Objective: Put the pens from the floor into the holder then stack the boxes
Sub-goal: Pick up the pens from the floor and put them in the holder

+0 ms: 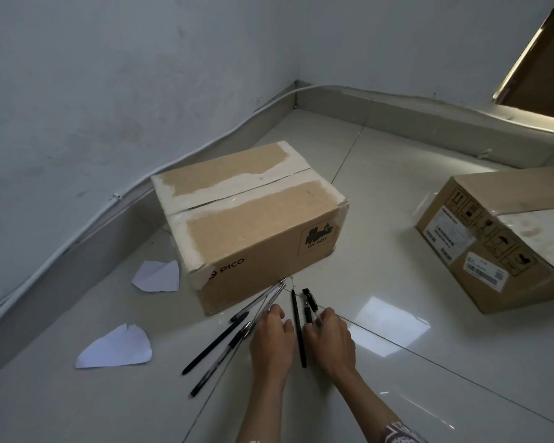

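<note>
Several pens (218,343) lie scattered on the tiled floor (397,362) just in front of the nearer box (247,219), with a second box (506,238) well apart to the right. The left hand (272,338) rests over the clear pens nearest the box, fingers curled down onto them, though whether it grips one I cannot tell. The right hand (330,337) pinches a short pen (314,310) near its lower end; a long black pen (298,327) lies between the two hands. No holder is in view. The pens look light, stiff and thin, and probably slippery on glossy tile, so pinching each at mid-barrel or rolling it up by one end seems best. The boxes appear light cardboard, best taken by opposite sides. Two paper scraps (115,348) lie to the left.
</note>
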Demonstrator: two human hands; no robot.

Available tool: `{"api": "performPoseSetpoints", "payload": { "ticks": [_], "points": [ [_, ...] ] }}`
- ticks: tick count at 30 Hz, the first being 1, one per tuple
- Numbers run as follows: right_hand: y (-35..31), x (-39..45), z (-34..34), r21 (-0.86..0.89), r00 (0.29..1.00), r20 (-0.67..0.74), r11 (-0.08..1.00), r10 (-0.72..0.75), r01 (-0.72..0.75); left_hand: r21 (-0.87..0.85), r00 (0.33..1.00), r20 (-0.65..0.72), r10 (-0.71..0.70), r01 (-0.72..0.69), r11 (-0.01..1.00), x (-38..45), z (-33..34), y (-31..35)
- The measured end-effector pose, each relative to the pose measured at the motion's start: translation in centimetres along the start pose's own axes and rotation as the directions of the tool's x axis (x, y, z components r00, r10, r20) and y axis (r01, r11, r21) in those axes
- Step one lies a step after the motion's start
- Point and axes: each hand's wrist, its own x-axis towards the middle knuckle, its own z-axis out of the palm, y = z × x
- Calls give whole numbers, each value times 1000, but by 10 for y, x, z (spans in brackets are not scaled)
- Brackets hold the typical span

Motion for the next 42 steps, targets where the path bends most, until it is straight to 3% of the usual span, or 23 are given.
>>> {"api": "performPoseSetpoints", "payload": {
  "ticks": [4, 10, 14, 28, 36, 38, 42],
  "points": [
    [5, 7, -2, 16, 1000, -31, 1000, -7, 8, 99, 999, -22, 36, -34, 994, -1, 4, -2],
    [17, 5, -13, 441, 996, -86, 897, 9, 30, 279, 999, 12, 42, -44, 959, -1, 18, 10],
    [26, 9, -13, 602, 996, -46, 797, 81, -37, 316, 999, 5, 36, -36, 948, 3, 25, 9],
    [31, 4, -10, 602, 998, 3, 797, 67, -55, 397, 970, -211, 124, -30, 917, -19, -10, -20],
    [15, -12, -16, 653, 999, 34, 757, 9, -30, 531, 973, -142, 181, -79, 844, -19, -45, -67],
    [12, -15, -17, 653, 999, 38, 757, -3, -23, 498, 993, -70, 92, -45, 866, -23, -48, -71],
    [12, -18, -18, 646, 999, 50, 763, -10, -25, 524, 994, -63, 91, -45, 851, -22, -44, -81]
  ]
}}
